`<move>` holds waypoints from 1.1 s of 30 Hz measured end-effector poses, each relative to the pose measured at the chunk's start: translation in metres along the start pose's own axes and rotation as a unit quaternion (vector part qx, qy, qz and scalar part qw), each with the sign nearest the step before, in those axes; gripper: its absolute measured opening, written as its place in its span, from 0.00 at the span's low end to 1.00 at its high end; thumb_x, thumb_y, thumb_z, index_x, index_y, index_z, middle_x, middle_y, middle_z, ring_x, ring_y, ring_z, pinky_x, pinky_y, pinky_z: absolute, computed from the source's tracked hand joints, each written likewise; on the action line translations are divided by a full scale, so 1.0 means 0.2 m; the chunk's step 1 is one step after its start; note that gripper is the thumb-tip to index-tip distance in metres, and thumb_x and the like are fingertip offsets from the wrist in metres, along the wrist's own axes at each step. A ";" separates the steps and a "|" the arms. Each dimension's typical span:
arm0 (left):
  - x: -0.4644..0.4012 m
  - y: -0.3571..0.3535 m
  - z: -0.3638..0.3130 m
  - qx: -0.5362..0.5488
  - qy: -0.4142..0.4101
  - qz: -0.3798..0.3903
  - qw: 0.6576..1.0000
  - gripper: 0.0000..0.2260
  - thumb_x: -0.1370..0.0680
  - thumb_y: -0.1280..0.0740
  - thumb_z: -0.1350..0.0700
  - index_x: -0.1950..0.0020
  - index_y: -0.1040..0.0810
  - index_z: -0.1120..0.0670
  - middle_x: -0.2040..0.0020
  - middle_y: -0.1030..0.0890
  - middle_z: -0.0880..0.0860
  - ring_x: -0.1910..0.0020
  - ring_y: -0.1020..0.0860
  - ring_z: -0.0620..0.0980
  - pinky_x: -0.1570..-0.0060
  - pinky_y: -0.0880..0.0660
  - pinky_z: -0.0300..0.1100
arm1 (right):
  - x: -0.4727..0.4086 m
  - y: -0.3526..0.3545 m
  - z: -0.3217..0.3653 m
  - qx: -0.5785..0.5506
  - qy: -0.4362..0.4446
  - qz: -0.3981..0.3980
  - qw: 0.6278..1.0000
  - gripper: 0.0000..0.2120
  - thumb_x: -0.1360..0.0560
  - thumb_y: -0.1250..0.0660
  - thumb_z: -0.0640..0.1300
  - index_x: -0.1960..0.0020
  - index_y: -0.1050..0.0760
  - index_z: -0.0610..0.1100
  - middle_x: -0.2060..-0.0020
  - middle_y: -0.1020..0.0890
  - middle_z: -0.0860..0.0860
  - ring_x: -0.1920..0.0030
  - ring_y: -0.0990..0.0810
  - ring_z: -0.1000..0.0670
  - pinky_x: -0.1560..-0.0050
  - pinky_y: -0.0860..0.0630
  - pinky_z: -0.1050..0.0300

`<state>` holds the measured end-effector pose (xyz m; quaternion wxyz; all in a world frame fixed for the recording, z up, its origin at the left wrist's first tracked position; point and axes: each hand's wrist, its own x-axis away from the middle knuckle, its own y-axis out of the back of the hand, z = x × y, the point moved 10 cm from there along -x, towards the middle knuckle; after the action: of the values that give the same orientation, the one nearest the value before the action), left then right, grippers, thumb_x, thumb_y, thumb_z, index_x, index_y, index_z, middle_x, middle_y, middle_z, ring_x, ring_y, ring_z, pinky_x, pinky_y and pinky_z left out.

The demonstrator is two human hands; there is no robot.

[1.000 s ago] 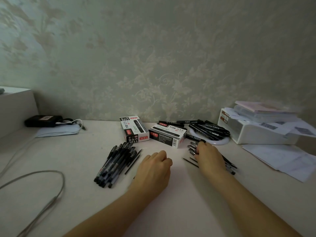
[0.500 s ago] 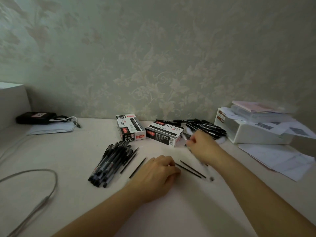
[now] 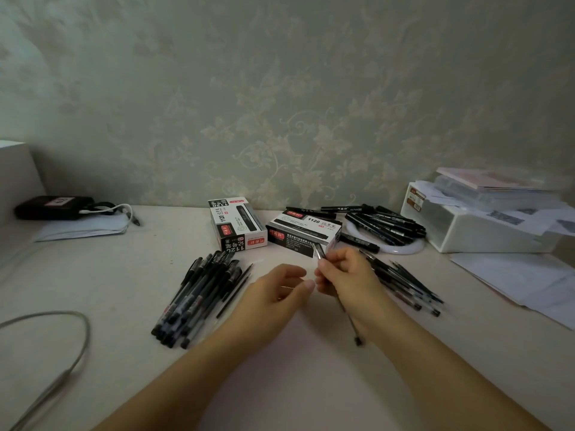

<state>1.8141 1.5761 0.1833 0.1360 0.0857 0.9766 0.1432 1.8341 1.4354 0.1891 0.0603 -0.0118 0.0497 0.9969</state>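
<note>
Right hand (image 3: 345,278) clamped around a slim pen (image 3: 348,320), clear barrel, black end cap.

The pale tabletop (image 3: 124,275) looks smooth and matt, the grey-green floral wallpaper (image 3: 280,104) embossed with a faint sheen. The two black, white and red pen boxes (image 3: 238,223) are printed cardboard with a slight gloss, and the heap of black-capped pens (image 3: 199,293) beside them has clear, shiny plastic barrels. The slim pen (image 3: 319,252) pinched in the right hand (image 3: 345,275) glints like clear plastic at its upper end.

Black pens (image 3: 199,293), floral-patterned wallpaper (image 3: 280,104)
</note>
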 end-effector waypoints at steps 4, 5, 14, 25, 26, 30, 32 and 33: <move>0.03 -0.13 0.04 0.218 0.092 0.078 0.968 0.17 0.24 0.35 0.48 0.36 0.26 0.51 0.50 0.17 0.56 0.55 0.18 0.52 0.53 0.22 0.46 | 0.06 -0.17 -0.05 -0.217 -0.044 0.102 0.970 0.10 0.21 0.37 0.33 0.40 0.26 0.38 0.55 0.18 0.44 0.53 0.18 0.48 0.54 0.19 0.56; 0.03 -0.13 0.04 0.203 0.094 0.077 0.972 0.16 0.22 0.36 0.49 0.36 0.27 0.49 0.51 0.17 0.56 0.60 0.20 0.50 0.60 0.24 0.43 | 0.06 -0.18 -0.04 -0.215 -0.039 0.117 0.969 0.10 0.21 0.37 0.34 0.40 0.25 0.38 0.54 0.18 0.44 0.52 0.18 0.48 0.54 0.19 0.57; 0.02 0.01 -0.10 -0.294 -0.102 -0.024 0.950 0.10 0.18 0.45 0.47 0.51 0.29 0.50 0.64 0.24 0.47 0.61 0.25 0.51 0.60 0.29 0.52 | 0.05 -0.14 0.00 -0.062 0.069 0.141 0.986 0.07 0.21 0.34 0.45 0.54 0.24 0.42 0.70 0.23 0.48 0.69 0.26 0.55 0.66 0.28 0.66; -0.01 0.10 -0.05 -0.381 -0.040 -0.112 0.917 0.26 0.26 0.51 0.29 0.68 0.33 0.49 0.76 0.31 0.50 0.76 0.31 0.46 0.76 0.41 0.39 | 0.02 -0.13 -0.02 -0.034 0.106 0.120 0.987 0.11 0.19 0.37 0.46 0.56 0.25 0.41 0.72 0.23 0.50 0.69 0.26 0.56 0.66 0.29 0.66; -0.01 0.12 -0.05 -0.396 -0.033 -0.122 0.909 0.27 0.26 0.51 0.29 0.69 0.34 0.50 0.76 0.31 0.50 0.76 0.31 0.45 0.76 0.42 0.39 | 0.02 -0.12 -0.02 -0.031 0.106 0.116 0.987 0.11 0.19 0.37 0.46 0.56 0.25 0.41 0.71 0.22 0.50 0.68 0.25 0.55 0.64 0.28 0.64; 0.01 0.11 -0.04 -0.421 -0.023 -0.116 0.899 0.24 0.26 0.54 0.30 0.62 0.36 0.49 0.72 0.28 0.48 0.73 0.28 0.45 0.76 0.39 0.41 | -0.01 -0.04 -0.01 0.026 0.128 0.058 0.990 0.06 0.20 0.36 0.46 0.52 0.24 0.44 0.63 0.15 0.49 0.64 0.19 0.56 0.59 0.23 0.64; 0.02 0.08 -0.04 -0.407 -0.023 -0.100 0.908 0.16 0.22 0.51 0.35 0.55 0.39 0.47 0.67 0.26 0.46 0.68 0.25 0.49 0.75 0.37 0.42 | -0.01 0.01 0.03 0.148 0.183 0.020 0.972 0.01 0.22 0.32 0.43 0.53 0.24 0.47 0.61 0.16 0.52 0.60 0.18 0.58 0.56 0.24 0.67; 0.02 0.07 -0.04 -0.402 -0.030 -0.095 0.910 0.13 0.21 0.48 0.38 0.53 0.40 0.47 0.65 0.25 0.45 0.66 0.24 0.50 0.74 0.36 0.43 | 0.00 0.02 0.04 0.204 0.206 0.014 0.957 0.03 0.23 0.31 0.41 0.53 0.24 0.47 0.60 0.17 0.54 0.58 0.19 0.60 0.56 0.25 0.69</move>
<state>1.8105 1.5878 0.1945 0.2012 -0.0649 0.8355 0.5072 1.8332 1.4330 0.1983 0.0357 -0.2034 0.2636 0.9423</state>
